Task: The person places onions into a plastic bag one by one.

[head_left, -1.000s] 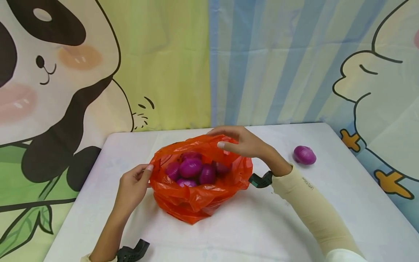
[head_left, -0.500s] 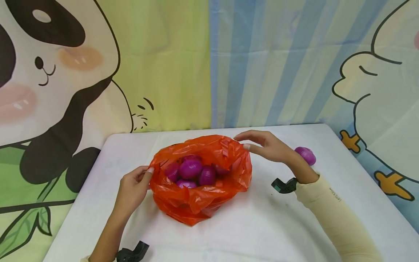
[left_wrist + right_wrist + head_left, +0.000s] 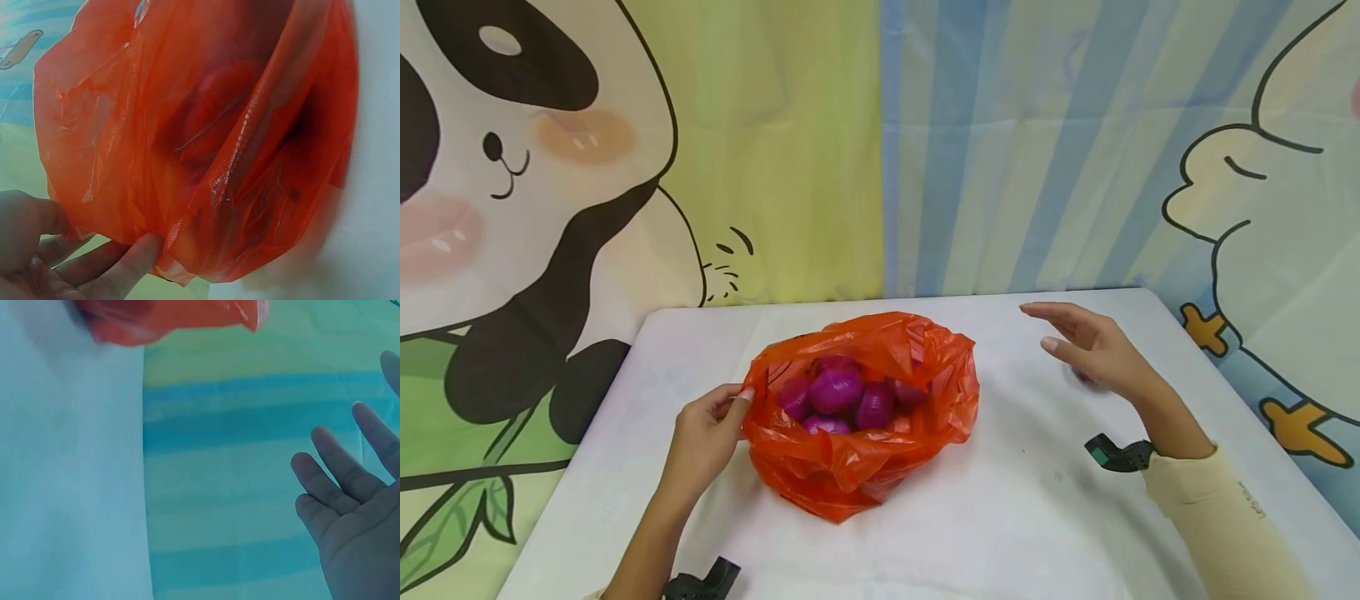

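A red plastic bag (image 3: 861, 458) stands on the table with its mouth spread wide, and several purple onions (image 3: 837, 390) lie inside. At the bag's left rim, my left hand (image 3: 703, 433) pinches the plastic between thumb and fingers; the left wrist view shows the thumb and fingers at the edge of the bag (image 3: 206, 144). My right hand (image 3: 1097, 350) is in the air right of the bag, holding nothing, its fingers extended and spread in the right wrist view. Behind it, a single onion (image 3: 1086, 381) on the table is mostly hidden.
The table (image 3: 985, 533) has a white cover. A cartoon-printed curtain (image 3: 805, 167) hangs behind it, with a panda on the left and a white bird on the right. Each wrist carries a black camera mount (image 3: 1120, 454).
My right hand has left the bag's right rim and moved right, now covering most of the lone onion. My left hand stays at the left rim.
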